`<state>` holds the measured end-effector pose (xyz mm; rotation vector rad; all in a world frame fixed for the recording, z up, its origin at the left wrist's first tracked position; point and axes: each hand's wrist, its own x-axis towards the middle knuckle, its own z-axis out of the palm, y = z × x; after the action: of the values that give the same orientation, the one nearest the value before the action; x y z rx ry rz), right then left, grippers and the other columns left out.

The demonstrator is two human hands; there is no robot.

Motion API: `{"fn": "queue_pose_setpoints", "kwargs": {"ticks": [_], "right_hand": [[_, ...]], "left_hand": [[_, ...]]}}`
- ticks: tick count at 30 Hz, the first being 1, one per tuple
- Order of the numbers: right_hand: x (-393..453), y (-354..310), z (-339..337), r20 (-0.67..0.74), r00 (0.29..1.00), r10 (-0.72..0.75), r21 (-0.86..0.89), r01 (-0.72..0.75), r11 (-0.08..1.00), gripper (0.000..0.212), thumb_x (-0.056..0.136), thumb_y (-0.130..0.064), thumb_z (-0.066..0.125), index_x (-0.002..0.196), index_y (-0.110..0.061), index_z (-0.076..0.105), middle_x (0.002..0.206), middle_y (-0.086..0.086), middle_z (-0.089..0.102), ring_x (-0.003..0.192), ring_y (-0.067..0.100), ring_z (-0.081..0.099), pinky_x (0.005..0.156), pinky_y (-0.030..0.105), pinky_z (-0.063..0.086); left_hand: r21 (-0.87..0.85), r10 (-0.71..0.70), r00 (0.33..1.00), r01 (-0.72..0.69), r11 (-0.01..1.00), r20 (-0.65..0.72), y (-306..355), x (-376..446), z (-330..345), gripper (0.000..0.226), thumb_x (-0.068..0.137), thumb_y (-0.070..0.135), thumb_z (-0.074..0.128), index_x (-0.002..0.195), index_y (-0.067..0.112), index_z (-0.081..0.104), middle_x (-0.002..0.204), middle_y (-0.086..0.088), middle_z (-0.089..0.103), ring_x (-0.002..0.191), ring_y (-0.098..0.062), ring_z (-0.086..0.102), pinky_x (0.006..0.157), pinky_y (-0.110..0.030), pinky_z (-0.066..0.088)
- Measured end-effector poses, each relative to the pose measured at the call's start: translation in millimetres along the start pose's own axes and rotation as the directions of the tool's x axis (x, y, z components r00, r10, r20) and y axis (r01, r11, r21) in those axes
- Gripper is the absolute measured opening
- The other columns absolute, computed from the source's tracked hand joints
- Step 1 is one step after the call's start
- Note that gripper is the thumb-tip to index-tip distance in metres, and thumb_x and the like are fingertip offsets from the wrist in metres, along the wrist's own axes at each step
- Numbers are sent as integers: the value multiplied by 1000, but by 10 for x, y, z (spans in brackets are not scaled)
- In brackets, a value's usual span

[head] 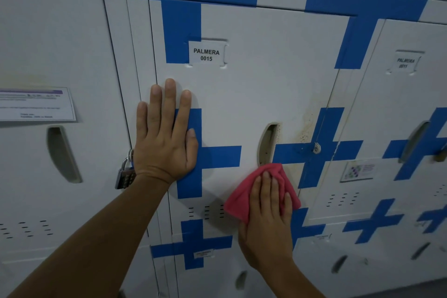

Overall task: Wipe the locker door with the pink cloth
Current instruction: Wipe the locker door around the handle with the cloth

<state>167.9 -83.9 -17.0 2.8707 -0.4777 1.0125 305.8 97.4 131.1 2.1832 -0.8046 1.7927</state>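
The white locker door fills the middle of the view, marked with blue tape crosses and a label reading PALMERA 0015. My left hand lies flat on its left side with the fingers spread, holding nothing. My right hand presses the pink cloth flat against the door's lower right, just below the recessed handle slot. Brownish stains speckle the door beside that slot.
A combination padlock hangs at the door's left edge, partly behind my left wrist. Neighbouring lockers stand left and right, one bearing a paper notice. Vent slits run along the door's bottom, with more lockers below.
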Motion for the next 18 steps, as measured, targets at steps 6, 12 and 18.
{"fn": "queue_pose_setpoints", "kwargs": {"ticks": [6, 12, 18], "right_hand": [[391, -201, -325, -116, 993, -32, 67, 40, 997, 76, 100, -54, 14, 158, -8, 1, 166, 8, -10, 154, 28, -7, 122, 49, 0], [1118, -237, -1039, -226, 965, 132, 123, -107, 987, 83, 94, -42, 33, 157, -1, -4, 166, 16, -10, 153, 31, -10, 123, 52, -1], [1192, -275, -1149, -231, 956, 179, 125, -153, 980, 83, 94, -44, 30, 156, 2, -1, 165, 20, -7, 153, 33, -7, 123, 54, 6]], "left_hand": [[-5, 1, 1000, -1, 1000, 1, 1, 0, -1, 69, 99, 33, 32, 159, 7, 9, 163, -21, 16, 153, -31, -6, 125, -49, 1], [-2, 3, 1000, -3, 1000, 9, 0, 1, -4, 66, 101, 35, 26, 159, 7, 11, 164, -18, 10, 153, -31, -5, 125, -49, -1], [-6, 2, 1000, -2, 1000, 10, 1, 0, -8, 67, 101, 35, 27, 159, 7, 9, 165, -15, 4, 153, -31, -7, 125, -49, -1]]}}
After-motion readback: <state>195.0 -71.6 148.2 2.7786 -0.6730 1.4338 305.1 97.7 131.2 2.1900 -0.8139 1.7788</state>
